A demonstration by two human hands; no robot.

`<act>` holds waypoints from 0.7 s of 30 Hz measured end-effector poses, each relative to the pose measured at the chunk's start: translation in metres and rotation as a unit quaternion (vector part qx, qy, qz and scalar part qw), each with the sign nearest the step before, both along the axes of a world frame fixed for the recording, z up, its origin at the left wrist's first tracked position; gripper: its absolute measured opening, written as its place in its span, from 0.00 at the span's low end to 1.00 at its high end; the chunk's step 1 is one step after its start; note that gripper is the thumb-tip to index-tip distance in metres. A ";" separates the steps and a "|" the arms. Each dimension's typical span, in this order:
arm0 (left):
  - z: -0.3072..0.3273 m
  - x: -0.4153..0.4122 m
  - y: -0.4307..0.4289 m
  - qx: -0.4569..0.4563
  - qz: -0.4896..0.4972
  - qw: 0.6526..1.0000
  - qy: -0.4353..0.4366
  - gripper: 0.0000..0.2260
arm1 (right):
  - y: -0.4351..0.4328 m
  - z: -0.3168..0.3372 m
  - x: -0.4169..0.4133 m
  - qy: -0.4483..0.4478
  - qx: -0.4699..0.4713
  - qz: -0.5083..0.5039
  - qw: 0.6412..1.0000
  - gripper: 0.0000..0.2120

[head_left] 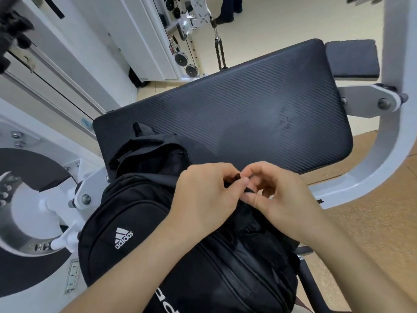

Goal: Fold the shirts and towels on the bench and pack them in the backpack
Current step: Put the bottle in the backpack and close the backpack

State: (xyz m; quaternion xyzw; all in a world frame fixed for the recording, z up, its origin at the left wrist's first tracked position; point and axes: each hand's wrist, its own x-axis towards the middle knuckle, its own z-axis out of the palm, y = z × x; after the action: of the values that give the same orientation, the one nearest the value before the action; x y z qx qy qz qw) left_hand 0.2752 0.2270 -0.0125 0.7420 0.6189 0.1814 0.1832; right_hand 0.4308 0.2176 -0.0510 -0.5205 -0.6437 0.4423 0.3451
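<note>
A black backpack [140, 222] with a white logo lies on the near end of the dark padded bench [237, 109]. Its top flap gapes at the far side, showing dark cloth inside. My left hand [203, 197] pinches a small black zipper pull at the bag's top edge. My right hand [282, 197] meets it there, its fingers curled and pinching the black fabric or a second pull right beside it. No shirts or towels lie on the bench pad.
White gym machine frames surround the bench: a curved arm [383, 154] on the right, a round pivot and weight plate [29, 199] on the left, a cable stack [187, 41] behind. A second small pad [352, 57] sits at the far right. Tan floor lies to the right.
</note>
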 end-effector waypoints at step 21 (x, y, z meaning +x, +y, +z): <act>0.021 -0.074 0.018 0.119 0.152 0.981 -0.012 0.07 | 0.035 0.040 -0.087 -0.237 0.186 0.026 0.953 0.11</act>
State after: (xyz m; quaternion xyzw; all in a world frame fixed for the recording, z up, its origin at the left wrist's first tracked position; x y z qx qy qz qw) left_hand 0.2009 0.2448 0.0088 0.6534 0.6961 0.2886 0.0717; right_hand 0.3436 0.2526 -0.0111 -0.5198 -0.7911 0.1878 0.2620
